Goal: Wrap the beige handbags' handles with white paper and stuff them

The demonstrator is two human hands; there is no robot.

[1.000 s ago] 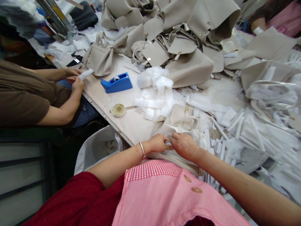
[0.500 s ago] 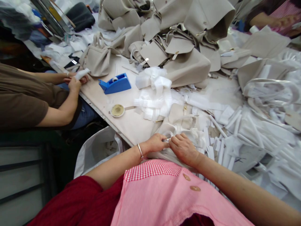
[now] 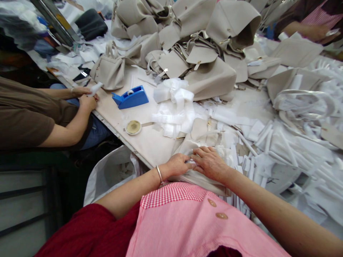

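Beige bag (image 3: 199,130) lies on the table (image 3: 154,144). At its near side, left hand (image 3: 177,164) pinches a small white piece (image 3: 191,161); right hand (image 3: 211,165) touches it, grip unclear. Close fingerwork, seemingly; next move calls for steadiness.

Tape dispenser (image 3: 131,97) on table (image 3: 158,144), left of wrapping pile (image 3: 175,103); round tin (image 3: 133,127) before dispenser; bags (image 3: 211,76) behind pile.

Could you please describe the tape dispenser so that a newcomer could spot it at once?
Start at the big heap of beige bags on the worktable. Below its left part, just beyond a small round object, sits the tape dispenser. Its solid bright blue body stands out from its beige and white neighbours.
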